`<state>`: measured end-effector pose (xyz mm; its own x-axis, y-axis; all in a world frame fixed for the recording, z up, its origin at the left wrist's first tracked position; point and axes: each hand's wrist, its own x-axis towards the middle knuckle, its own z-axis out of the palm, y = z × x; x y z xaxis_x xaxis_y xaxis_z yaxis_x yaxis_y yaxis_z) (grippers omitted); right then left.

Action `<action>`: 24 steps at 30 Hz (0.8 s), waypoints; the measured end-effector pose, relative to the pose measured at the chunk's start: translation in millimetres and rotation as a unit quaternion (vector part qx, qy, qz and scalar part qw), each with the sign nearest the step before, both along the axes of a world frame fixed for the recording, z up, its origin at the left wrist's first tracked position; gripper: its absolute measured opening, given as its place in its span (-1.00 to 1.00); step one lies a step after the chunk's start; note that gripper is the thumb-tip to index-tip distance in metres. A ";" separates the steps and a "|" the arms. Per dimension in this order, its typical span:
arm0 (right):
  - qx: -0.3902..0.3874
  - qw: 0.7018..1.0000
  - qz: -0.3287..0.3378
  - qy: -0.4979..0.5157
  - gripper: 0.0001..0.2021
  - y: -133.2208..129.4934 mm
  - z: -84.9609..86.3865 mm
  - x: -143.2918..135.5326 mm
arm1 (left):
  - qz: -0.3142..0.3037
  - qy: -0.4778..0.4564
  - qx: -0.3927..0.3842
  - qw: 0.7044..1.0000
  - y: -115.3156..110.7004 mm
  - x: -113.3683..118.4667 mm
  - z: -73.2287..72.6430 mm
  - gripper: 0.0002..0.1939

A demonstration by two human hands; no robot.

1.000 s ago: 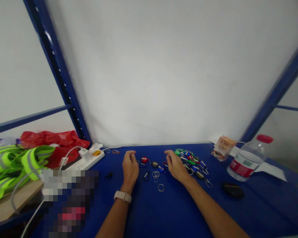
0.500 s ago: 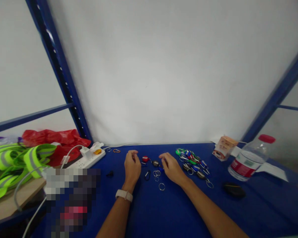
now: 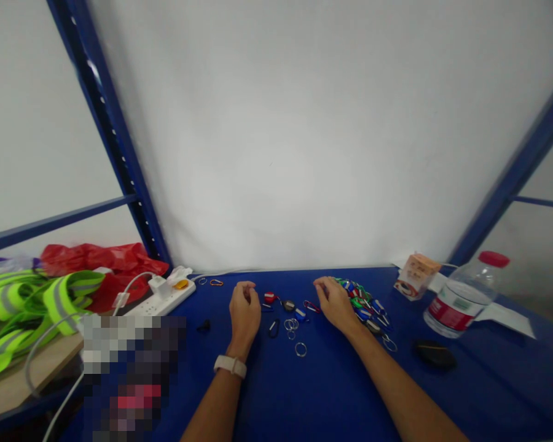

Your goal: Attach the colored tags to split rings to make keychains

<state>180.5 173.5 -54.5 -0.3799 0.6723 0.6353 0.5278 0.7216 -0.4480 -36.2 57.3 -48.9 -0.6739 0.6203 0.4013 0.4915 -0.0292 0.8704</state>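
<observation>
My left hand (image 3: 246,316) rests on the blue table with its fingers curled in; whatever may be inside them is hidden. To its right lie a red retractable key reel (image 3: 270,298), a black reel (image 3: 288,304), a blue reel (image 3: 300,315) and a black carabiner (image 3: 273,328). Several metal split rings (image 3: 300,349) are near them. My right hand (image 3: 336,305) is at the left edge of a pile of coloured carabiners and reels (image 3: 366,304), covering part of it. Its fingers are apart, and nothing shows between them. A dark red carabiner (image 3: 310,306) lies just left of it.
A water bottle (image 3: 465,296), a small orange box (image 3: 416,276) and a black pouch (image 3: 434,355) stand or lie at the right. On the left are a power strip (image 3: 166,301), an orange carabiner (image 3: 216,283), a small black item (image 3: 203,326) and reflective yellow straps (image 3: 59,301).
My right hand has moved right, from beside the reels to the pile. The blue reel and dark red carabiner are now uncovered. My left hand has barely moved.
</observation>
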 end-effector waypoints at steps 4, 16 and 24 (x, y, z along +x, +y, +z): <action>0.000 0.997 -0.071 0.020 -0.78 14.8 0.7 14.3 | -0.001 -0.003 0.008 1.000 -0.3 0.6 0.5 -0.84; -0.041 0.989 -0.139 -0.001 -0.50 6.6 14.9 20.1 | 0.052 -0.064 0.002 0.997 -4.0 -3.7 8.1 -0.72; -0.066 0.993 -0.101 0.007 -0.50 5.9 23.9 23.1 | 0.110 -0.060 -0.003 0.992 -7.3 -8.6 10.4 -0.57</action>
